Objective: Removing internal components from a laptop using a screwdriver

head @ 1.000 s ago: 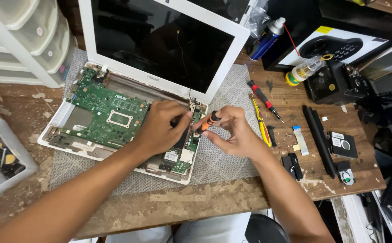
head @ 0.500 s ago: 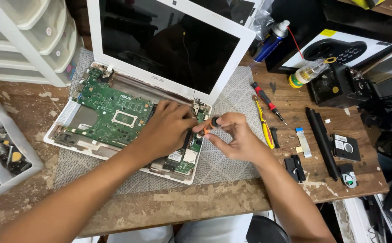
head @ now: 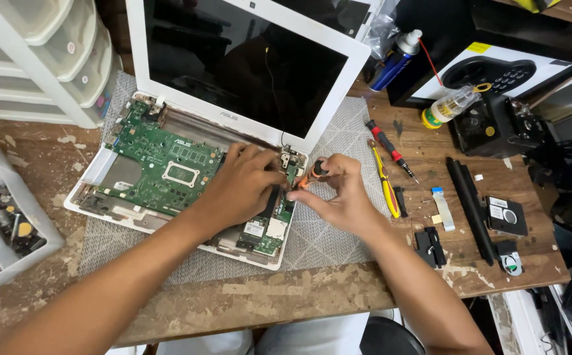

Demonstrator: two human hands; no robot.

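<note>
I have a small orange-handled screwdriver point(head: 311, 173) pinched in my right hand point(head: 342, 194), fingers closed round its short grip, tip angled down toward the right rear corner of the opened laptop base point(head: 167, 220), just by the hinge point(head: 290, 158). It looks light and stiff, a tool I'd judge easy to let roll between the fingertips, so the hold belongs on the fat part of the handle, close to the tip end for control. My left hand point(head: 243, 187) lies curled, palm down, on the green circuit board point(head: 161, 167), fingers bent toward the same corner and nearly touching the right hand; whether it grips anything under the fingers I cannot tell.

The board reads as thin and fragile, studded with small parts, so I'd press only on bare edges or the white shell. The white-framed screen point(head: 240, 62) stands tilted up right behind my hands and crowds the corner from above.

Out on the wooden desk point(head: 286, 296), a grey mesh mat point(head: 338, 230) sits under the laptop. To my right lie a yellow-handled tool point(head: 386, 184) and a red-and-black screwdriver point(head: 391, 150), then a long black bar point(head: 471, 205), small black parts and a white ribbon strip point(head: 442, 207). A blue spray can point(head: 396, 60) and a small clear bottle point(head: 450, 106) stand further back. At my left sit a tray of screws point(head: 6, 220) and white plastic drawers point(head: 43, 59).
</note>
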